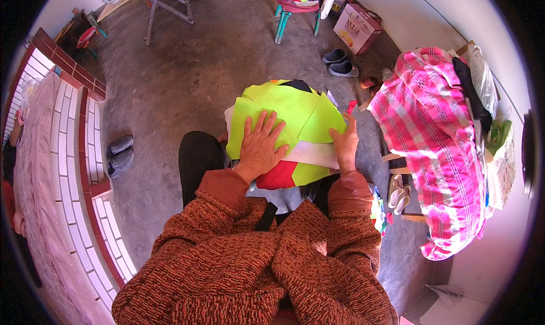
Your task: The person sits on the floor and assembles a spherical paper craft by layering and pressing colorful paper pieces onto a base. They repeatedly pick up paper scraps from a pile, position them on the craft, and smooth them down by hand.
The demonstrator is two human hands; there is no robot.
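A mound of loose cloth pieces lies in front of my knees, topped by a bright yellow-green cloth piece (284,100). My left hand (260,147) rests flat on that piece with its fingers spread. A second yellow-green piece (322,122) overlaps it on the right. At that piece's right edge is my right hand (346,145), thumb on the cloth and fingers stretched away from it along the side. Beneath show a pale pink cloth (313,155), a red cloth (277,176) and a black scrap (297,86). What supports the mound is hidden.
On the right, a pink plaid cloth (426,137) drapes over furniture with wooden legs, beside pale shoes (399,193). Ahead stand a green-legged stool (298,9), a carton (356,28) and dark slippers (342,63). More dark shoes (120,154) lie left, near a tiled ledge (68,154).
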